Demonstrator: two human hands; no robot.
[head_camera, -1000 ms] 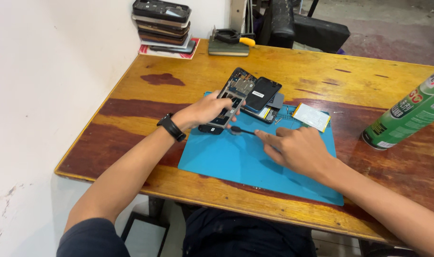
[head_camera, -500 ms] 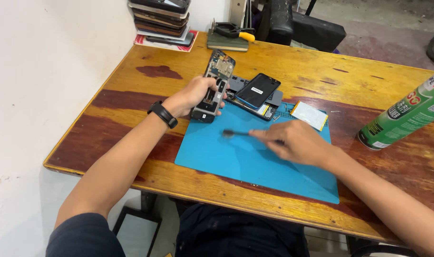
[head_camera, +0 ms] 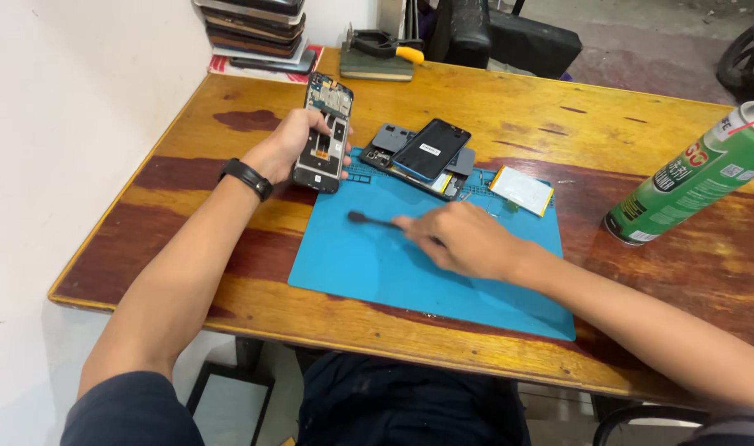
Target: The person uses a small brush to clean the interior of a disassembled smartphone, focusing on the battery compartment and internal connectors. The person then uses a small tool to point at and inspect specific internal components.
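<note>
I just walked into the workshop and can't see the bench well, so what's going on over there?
A person sits at a wooden table with an opened phone in pieces. The left hand holds the phone frame, its circuitry exposed, lifted at the far left corner of a blue work mat. The right hand rests on the mat, gripping a thin black tool. More phone parts, a battery and a green spray can sit nearby.
</note>
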